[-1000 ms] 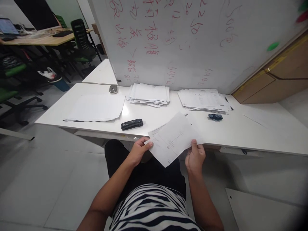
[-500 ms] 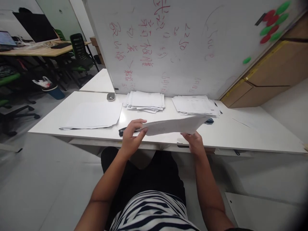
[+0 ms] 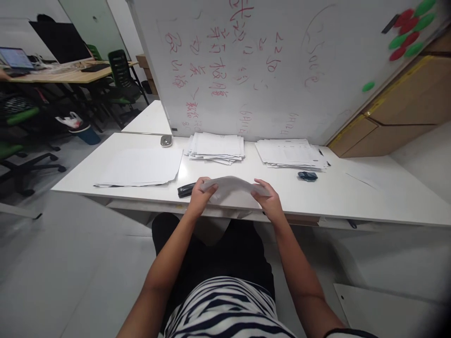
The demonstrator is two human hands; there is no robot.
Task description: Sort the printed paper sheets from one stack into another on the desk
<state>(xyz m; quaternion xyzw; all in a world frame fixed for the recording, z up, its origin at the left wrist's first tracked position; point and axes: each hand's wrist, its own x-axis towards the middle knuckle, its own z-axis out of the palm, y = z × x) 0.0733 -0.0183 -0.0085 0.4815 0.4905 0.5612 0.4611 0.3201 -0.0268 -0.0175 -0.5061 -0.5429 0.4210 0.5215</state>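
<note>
White paper point(image 3: 232, 188) is held up over the desk's front edge, bowed upward in the middle. My left hand point(image 3: 202, 195) pinches its left end, thumb on the near side. Its right end is gripped by my right hand point(image 3: 268, 199). How many sheets there are I cannot tell. Just left of my left hand lies a black stapler-like tool point(image 3: 186, 189), partly hidden by that hand. Beyond the paper are two stacks of papers, a left stack point(image 3: 216, 145) and a right stack point(image 3: 291, 152). Farther left lies a flat pile of white sheets point(image 3: 141, 166).
On the white desk point(image 3: 352, 202) are a small dark blue object point(image 3: 307, 176) and a rounded grey case point(image 3: 166, 140). A whiteboard point(image 3: 327, 70) with red writing stands along the back. Cardboard boxes point(image 3: 405, 103) are at the right, and a blue bin point(image 3: 86, 134) is on the floor at left.
My right hand has come inward and gripped the paper's right end. The paper went from flat and tilted to arched, and the dark blue object is now fully uncovered. The view shifted slightly.
</note>
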